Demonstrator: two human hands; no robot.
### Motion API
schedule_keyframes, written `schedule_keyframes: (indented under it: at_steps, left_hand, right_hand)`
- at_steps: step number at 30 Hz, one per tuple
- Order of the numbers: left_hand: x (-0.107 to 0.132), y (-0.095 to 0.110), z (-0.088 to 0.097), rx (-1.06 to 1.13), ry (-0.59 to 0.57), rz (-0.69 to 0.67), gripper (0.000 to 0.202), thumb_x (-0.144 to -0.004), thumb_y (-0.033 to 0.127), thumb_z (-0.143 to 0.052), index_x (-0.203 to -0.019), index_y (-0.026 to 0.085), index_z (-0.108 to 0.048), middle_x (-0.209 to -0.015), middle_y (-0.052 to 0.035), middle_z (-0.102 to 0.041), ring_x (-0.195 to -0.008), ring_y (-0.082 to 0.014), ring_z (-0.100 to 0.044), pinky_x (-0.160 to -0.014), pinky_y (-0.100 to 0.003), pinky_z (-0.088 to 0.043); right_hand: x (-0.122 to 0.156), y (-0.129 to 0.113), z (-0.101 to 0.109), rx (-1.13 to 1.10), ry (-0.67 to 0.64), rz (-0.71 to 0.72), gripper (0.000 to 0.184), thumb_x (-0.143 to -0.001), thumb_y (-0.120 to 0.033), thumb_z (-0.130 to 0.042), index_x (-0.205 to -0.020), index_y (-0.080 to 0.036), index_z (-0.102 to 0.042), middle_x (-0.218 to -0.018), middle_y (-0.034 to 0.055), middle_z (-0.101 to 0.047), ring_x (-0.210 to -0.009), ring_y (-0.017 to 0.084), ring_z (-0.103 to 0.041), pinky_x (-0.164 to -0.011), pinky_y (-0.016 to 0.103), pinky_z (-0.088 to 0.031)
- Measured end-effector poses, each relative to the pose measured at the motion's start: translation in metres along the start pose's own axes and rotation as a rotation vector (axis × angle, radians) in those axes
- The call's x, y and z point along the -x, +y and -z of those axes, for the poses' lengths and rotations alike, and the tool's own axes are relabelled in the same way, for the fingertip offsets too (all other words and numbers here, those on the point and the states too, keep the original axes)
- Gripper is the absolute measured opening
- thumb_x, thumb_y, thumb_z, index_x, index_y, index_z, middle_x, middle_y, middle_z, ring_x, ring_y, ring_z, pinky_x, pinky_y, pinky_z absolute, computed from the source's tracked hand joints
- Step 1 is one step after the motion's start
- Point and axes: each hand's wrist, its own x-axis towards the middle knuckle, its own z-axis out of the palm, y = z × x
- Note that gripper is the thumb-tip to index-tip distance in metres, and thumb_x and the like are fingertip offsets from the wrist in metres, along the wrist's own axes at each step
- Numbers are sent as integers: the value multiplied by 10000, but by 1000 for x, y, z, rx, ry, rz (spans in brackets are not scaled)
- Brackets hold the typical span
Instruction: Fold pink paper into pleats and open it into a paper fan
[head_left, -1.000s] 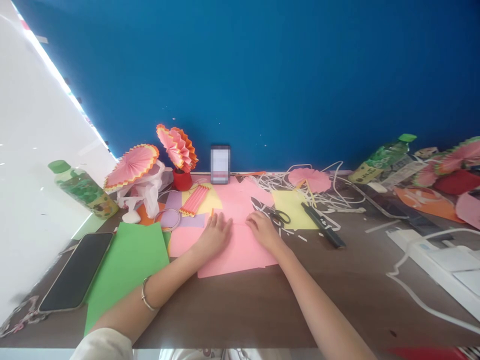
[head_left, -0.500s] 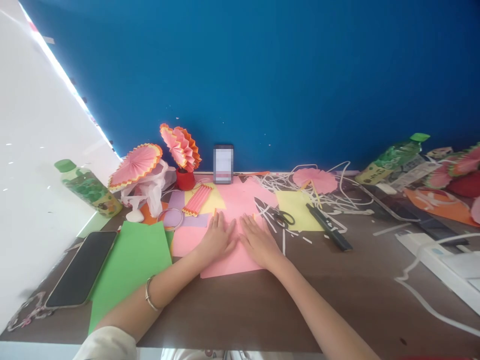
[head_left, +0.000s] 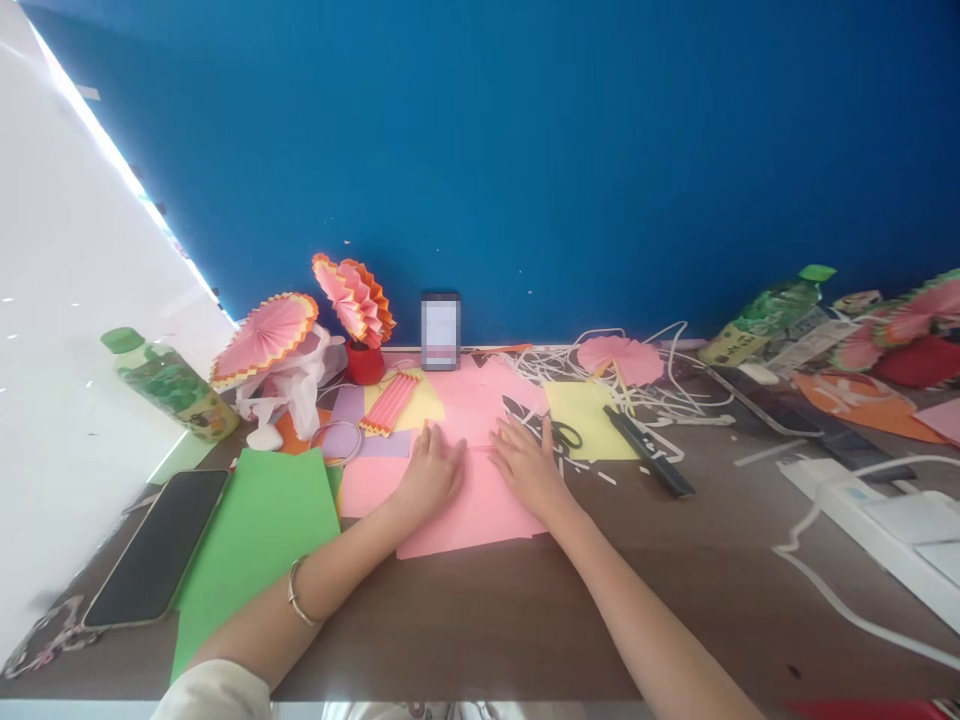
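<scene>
- Head view: the pink sheet point(head_left: 480, 510) lay flat on the brown table point(head_left: 525, 620), near the person's edge.
- The left hand point(head_left: 433, 470) rested palm down on the pink sheet's left part. Its fingers were stretched out and gripped nothing.
- The right hand point(head_left: 529, 465) lay flat on the sheet's right part, close beside the left. Its fingers were likewise released and spread.
- A bracelet point(head_left: 295, 592) sat on the left wrist, to the near left of the pink sheet.
- A green sheet point(head_left: 259, 530) lay just left of the pink sheet, and a dark phone point(head_left: 157, 545) lay further left.
- Scissors point(head_left: 551, 432) lay just beyond the pink sheet's far right corner, by a yellow sheet point(head_left: 589, 418) and a black pen point(head_left: 649, 452).
- Behind the pink sheet a small screen point(head_left: 440, 330) stood against the blue wall, and two pleated paper fans point(head_left: 264, 333) stood to the far left.
</scene>
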Motion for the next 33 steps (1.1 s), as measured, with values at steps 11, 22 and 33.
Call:
schedule_keyframes:
  at_steps: [11,22,33]
  left_hand:
    - [-9,-36,-1,133,149,10,239,-870,255,-418,-936,196,-640,-896,-75,-601,-892,-199,-524,-809,-348,-420]
    - [-20,-56,11,967,145,276,271,-697,387,-637,-765,130,-692,-822,-84,-702,-770,-201,-638,-660,-280,-497]
    - [-18,-76,13,458,81,-134,220,-826,298,-505,-864,175,-683,-834,-58,-689,-783,-167,-600,-730,-296,-468]
  right_hand:
    - [-6,12,-3,-57,154,160,292,-868,-110,-333,-947,-175,-607,-861,63,-665,-886,178,-566,-1002,468,-142]
    - [-11,16,0,-891,173,-345,239,-753,-379,-548,-826,-177,-650,-854,61,-689,-809,206,-637,-773,352,-492]
    - [-10,21,0,-622,-42,-132,203,-812,-248,-475,-854,-194,-667,-909,49,-663,-844,181,-608,-805,340,-467]
